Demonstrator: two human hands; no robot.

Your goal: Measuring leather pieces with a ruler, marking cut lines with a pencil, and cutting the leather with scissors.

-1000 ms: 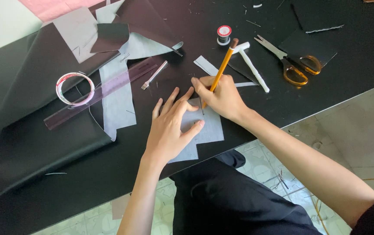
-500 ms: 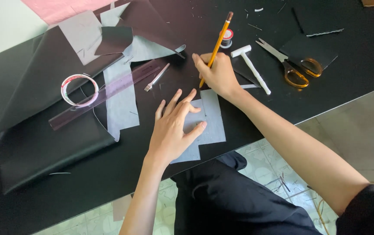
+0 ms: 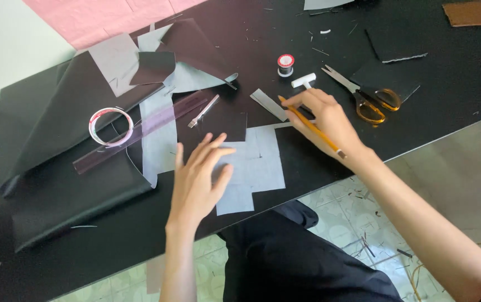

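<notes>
Pressing flat with spread fingers, the left hand (image 3: 198,179) pins the grey pattern (image 3: 257,168) at the table's (image 3: 84,263) near edge. Closed around a pencil (image 3: 310,127), the right hand (image 3: 327,120) hovers above it; light pressure could let the pattern slip.

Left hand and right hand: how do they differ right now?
The left hand lies flat, fingers spread, pressing on the grey paper pattern; the right hand is curled around a yellow pencil. The left hand holds nothing, while the right hand sits further back on the table, near the orange-handled scissors. Both are bare and over the black table.
</notes>
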